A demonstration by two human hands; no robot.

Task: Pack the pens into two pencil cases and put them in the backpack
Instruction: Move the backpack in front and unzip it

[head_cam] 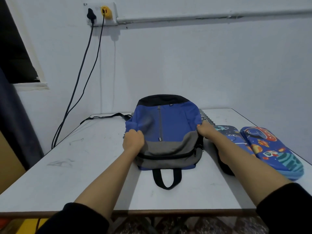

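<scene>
Head view looks down on the blue, grey and black backpack [167, 130], which lies flat near the middle of the white table [81, 166] with its black carry handle [166, 180] pointing toward the person. The left hand [133, 141] grips a bunched fold of blue fabric at the bag's left edge, fingers curled round it. The right hand [205, 130] pinches the blue fabric at the right edge. Just right of the bag, two space-patterned pencil cases lie side by side: the darker pencil case [231, 134] partly under the right forearm, and the brighter pencil case [271, 149] at the table's right edge. A black strap [104, 117] trails off behind the bag to the left. On the wall, a socket [101, 13] holds two plugs, with cables [81, 76] hanging down.
</scene>
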